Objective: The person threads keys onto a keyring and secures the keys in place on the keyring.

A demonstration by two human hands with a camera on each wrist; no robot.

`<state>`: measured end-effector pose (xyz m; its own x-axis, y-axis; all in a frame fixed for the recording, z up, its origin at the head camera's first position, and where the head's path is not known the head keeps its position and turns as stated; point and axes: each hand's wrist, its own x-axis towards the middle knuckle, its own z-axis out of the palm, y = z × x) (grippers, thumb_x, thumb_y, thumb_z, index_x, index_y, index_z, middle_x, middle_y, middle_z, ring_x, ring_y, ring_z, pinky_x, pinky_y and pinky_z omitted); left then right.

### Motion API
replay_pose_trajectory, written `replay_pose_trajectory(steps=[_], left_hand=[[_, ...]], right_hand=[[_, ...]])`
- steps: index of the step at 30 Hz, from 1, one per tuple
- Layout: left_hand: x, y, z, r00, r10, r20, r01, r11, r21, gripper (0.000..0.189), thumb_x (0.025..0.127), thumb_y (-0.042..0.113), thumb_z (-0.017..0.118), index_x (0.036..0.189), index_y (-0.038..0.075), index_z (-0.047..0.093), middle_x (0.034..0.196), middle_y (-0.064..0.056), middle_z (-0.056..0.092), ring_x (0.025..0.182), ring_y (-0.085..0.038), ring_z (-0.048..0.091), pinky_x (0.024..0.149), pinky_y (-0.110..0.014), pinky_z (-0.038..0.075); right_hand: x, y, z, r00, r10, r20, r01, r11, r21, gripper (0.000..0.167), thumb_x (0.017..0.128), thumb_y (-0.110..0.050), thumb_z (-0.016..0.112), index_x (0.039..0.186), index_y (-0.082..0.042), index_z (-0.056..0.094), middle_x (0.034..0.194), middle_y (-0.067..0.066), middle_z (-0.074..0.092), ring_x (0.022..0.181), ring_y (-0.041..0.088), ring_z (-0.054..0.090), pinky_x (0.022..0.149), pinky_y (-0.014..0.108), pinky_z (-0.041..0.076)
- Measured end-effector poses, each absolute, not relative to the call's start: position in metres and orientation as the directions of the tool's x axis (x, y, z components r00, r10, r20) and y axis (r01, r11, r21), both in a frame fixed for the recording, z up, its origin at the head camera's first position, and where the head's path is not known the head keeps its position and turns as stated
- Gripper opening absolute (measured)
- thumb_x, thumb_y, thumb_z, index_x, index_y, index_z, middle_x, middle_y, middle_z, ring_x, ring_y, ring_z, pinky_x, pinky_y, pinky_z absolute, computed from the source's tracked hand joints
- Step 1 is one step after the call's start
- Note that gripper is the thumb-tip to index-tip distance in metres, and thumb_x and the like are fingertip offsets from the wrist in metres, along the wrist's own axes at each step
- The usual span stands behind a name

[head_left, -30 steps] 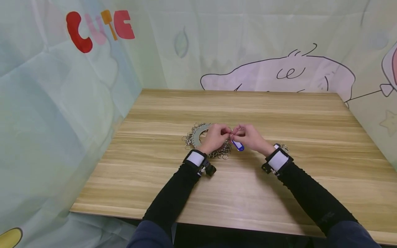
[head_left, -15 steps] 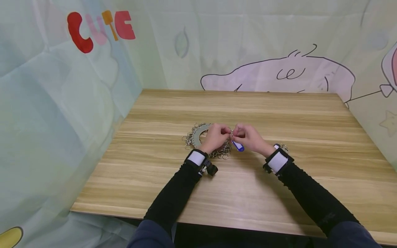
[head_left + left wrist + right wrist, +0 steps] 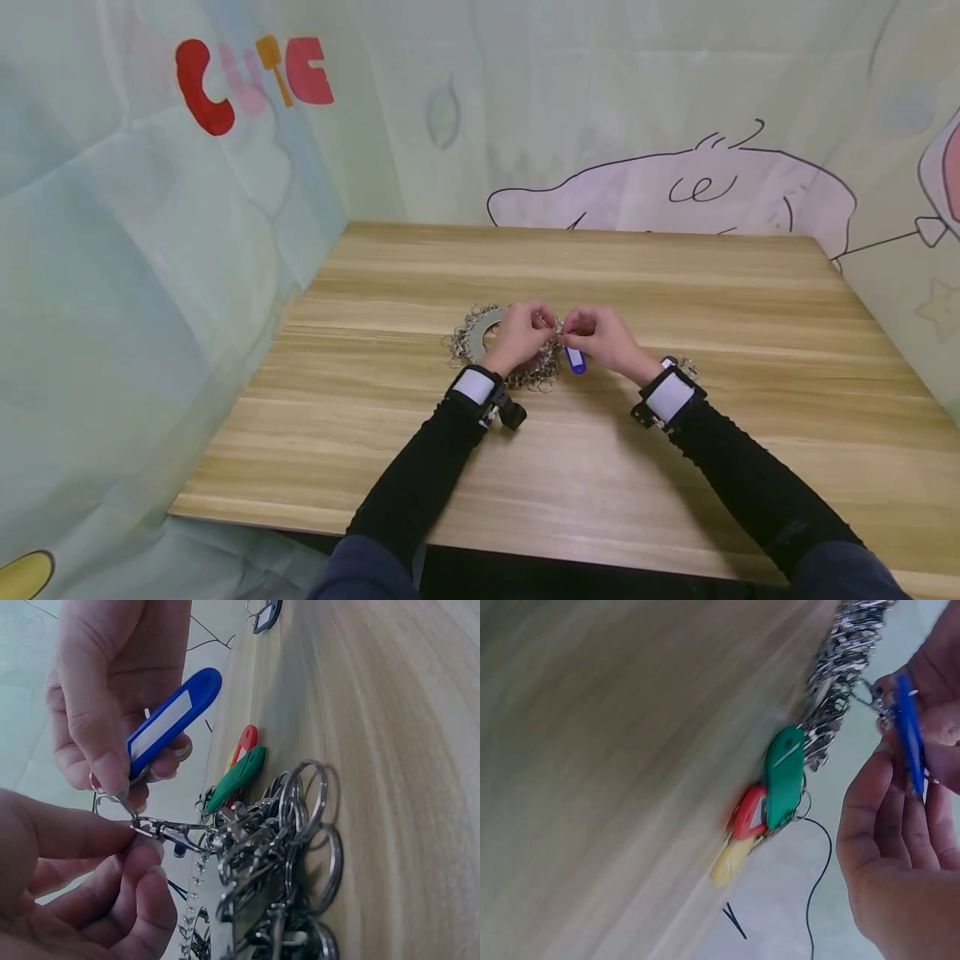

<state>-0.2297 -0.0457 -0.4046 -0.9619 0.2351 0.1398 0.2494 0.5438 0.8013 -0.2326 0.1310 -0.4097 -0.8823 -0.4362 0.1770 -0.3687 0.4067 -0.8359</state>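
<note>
Table: under hands, ring and tags; before the curtain, with more of it along left and right sides.
Ring: flat on the table, near the middle; partly beneath the left hand.
Clips: around the ring's visible rim, some resting on the table.
Clasp: between left fingertips and clips.
Right hand: just right of the left hand, fingertips nearly meeting.
Key tag: between the hands, on the near side of their fingertips.
Three tags: bunched, overlapping, just beside the clips.
Far tag: on the table, well apart from the clips, just beyond the right wrist.
</note>
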Motion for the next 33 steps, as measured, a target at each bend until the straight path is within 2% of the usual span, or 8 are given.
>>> replay_pose_trajectory(steps=[5,9,14,16,22,27,33], left_hand=[[-0.2307,-0.0470,-0.4063,-0.945,0.289,0.153,0.290,0.525,0.800,0.008,0.084,0.000,0.065,0.091,0.001,0.067,0.087,-0.015,0.071,0.075,-0.019,0.064,0.064,-0.018,0.047],[-0.2321,-0.0467,-0.4084,-0.911,0.352,0.216,0.380,0.510,0.772,0.009,0.084,-0.003,0.064,0.092,0.001,0.067,0.089,-0.013,0.072,0.080,-0.020,0.066,0.073,-0.019,0.051],[-0.2315,-0.0466,-0.4100,-0.886,0.369,0.280,0.445,0.514,0.733,0.009,0.085,-0.004,0.064,0.089,0.002,0.068,0.085,-0.011,0.072,0.076,-0.019,0.065,0.070,-0.018,0.050],[-0.2315,-0.0464,-0.4102,-0.893,0.359,0.270,0.431,0.516,0.740,0.008,0.085,-0.004,0.064,0.089,0.002,0.069,0.084,-0.011,0.073,0.075,-0.018,0.065,0.069,-0.017,0.049],[-0.2317,-0.0463,-0.4093,-0.916,0.333,0.224,0.375,0.507,0.776,0.009,0.084,-0.005,0.063,0.090,-0.001,0.069,0.084,-0.015,0.072,0.074,-0.021,0.066,0.066,-0.017,0.049],[-0.2309,-0.0470,-0.4087,-0.900,0.360,0.247,0.409,0.498,0.764,0.009,0.085,-0.005,0.063,0.091,-0.001,0.067,0.087,-0.015,0.072,0.080,-0.022,0.066,0.073,-0.021,0.051],[-0.2307,-0.0472,-0.4116,-0.894,0.349,0.281,0.428,0.478,0.767,0.008,0.085,-0.005,0.065,0.090,0.000,0.067,0.088,-0.014,0.072,0.081,-0.022,0.068,0.076,-0.022,0.054]], right_hand=[[-0.2352,0.1321,-0.4108,-0.918,-0.388,0.081,-0.246,0.398,-0.884,0.012,0.084,-0.005,0.070,0.092,0.001,0.065,0.086,0.011,0.072,0.065,0.005,0.059,0.053,0.020,0.045],[-0.2356,0.1347,-0.4093,-0.923,-0.386,0.013,-0.157,0.344,-0.926,0.017,0.084,-0.006,0.071,0.097,0.004,0.064,0.084,0.000,0.073,0.071,0.005,0.063,0.061,0.022,0.048],[-0.2346,0.1366,-0.4078,-0.925,-0.378,-0.042,-0.079,0.298,-0.951,0.021,0.086,-0.010,0.071,0.100,0.003,0.065,0.083,-0.008,0.073,0.075,0.006,0.065,0.060,0.021,0.047],[-0.2335,0.1358,-0.4068,-0.927,-0.372,-0.044,-0.072,0.291,-0.954,0.021,0.085,-0.011,0.071,0.100,0.003,0.065,0.082,-0.008,0.073,0.074,0.006,0.065,0.057,0.020,0.046],[-0.2298,0.1331,-0.4041,-0.930,-0.367,-0.016,-0.096,0.284,-0.954,0.022,0.085,-0.010,0.072,0.101,0.004,0.065,0.087,-0.003,0.074,0.080,0.007,0.067,0.068,0.019,0.051],[-0.2312,0.1333,-0.4052,-0.932,-0.362,-0.012,-0.092,0.269,-0.959,0.021,0.085,-0.009,0.071,0.101,0.004,0.065,0.086,-0.004,0.074,0.080,0.010,0.067,0.067,0.019,0.051],[-0.2325,0.1342,-0.4076,-0.935,-0.353,-0.008,-0.078,0.228,-0.971,0.022,0.085,-0.005,0.069,0.103,0.007,0.064,0.083,-0.010,0.072,0.082,0.008,0.068,0.074,0.019,0.052]])
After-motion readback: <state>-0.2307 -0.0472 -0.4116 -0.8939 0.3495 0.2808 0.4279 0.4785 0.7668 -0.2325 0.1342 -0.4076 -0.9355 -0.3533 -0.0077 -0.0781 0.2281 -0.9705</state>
